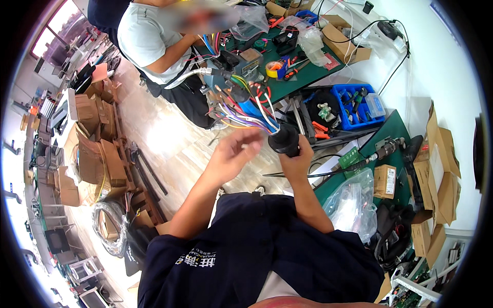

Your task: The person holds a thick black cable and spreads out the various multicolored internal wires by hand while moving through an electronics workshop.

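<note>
This is an electronics or electrical assembly workshop. A green-topped counter (308,72) runs along the white wall, crowded with a roll of yellow tape (274,68), red-handled pliers (294,73), clear plastic bags (312,43) and open cardboard boxes (343,43). A blue parts bin (359,105) holds small tools and fittings, and a green circuit board (350,158) lies on a second green counter (395,131) beside a cable plug. Bundles of coloured wires (246,110) fan out from a grey device between the two people. More flattened and stacked cardboard cartons (97,149) line the tiled floor (169,138) on the left, with coiled cable in a bag (110,226) and shelves of equipment beyond.
</note>
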The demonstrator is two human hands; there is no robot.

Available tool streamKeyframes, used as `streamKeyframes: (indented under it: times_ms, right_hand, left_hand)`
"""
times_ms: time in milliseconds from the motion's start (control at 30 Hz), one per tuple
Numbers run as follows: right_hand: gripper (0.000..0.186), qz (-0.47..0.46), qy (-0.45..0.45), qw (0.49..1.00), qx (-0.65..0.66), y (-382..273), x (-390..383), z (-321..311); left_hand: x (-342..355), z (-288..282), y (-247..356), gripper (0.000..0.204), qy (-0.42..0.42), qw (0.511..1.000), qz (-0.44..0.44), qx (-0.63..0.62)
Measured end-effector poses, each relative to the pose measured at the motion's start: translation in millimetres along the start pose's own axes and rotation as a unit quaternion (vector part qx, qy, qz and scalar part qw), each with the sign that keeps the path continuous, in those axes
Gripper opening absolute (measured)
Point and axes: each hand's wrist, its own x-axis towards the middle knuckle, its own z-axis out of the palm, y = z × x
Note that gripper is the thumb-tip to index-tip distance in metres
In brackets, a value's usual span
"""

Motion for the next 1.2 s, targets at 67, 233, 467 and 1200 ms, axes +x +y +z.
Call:
streamKeyframes:
  times_ms: [67, 233, 467, 1200]
  right_hand:
    - [0.027, -0.032, 0.016, 0.998, -0.043, 1, 5, -7]
    - [0.025, -0.08, 0.049, 0.993, -0.066, 3, 12, -8]
    - [0.022, -0.082, 0.037, 0.995, -0.033, 8, 7, 4]
    - [0.018, 0.029, -0.191, 0.981, 0.009, 8, -53, 102]
  left_hand:
    - [-12, -9, 6, 0.034, -0.126, 0.985, -0.06, 0.098]
    - [-41, -12, 48, 0.024, -0.071, 0.988, 0.101, 0.094]
    - [-29, -19, 67, 0.032, 0.186, 0.911, 0.251, 0.27]
    - [-105, -62, 22, 0.032, 0.359, 0.862, 0.204, 0.294]
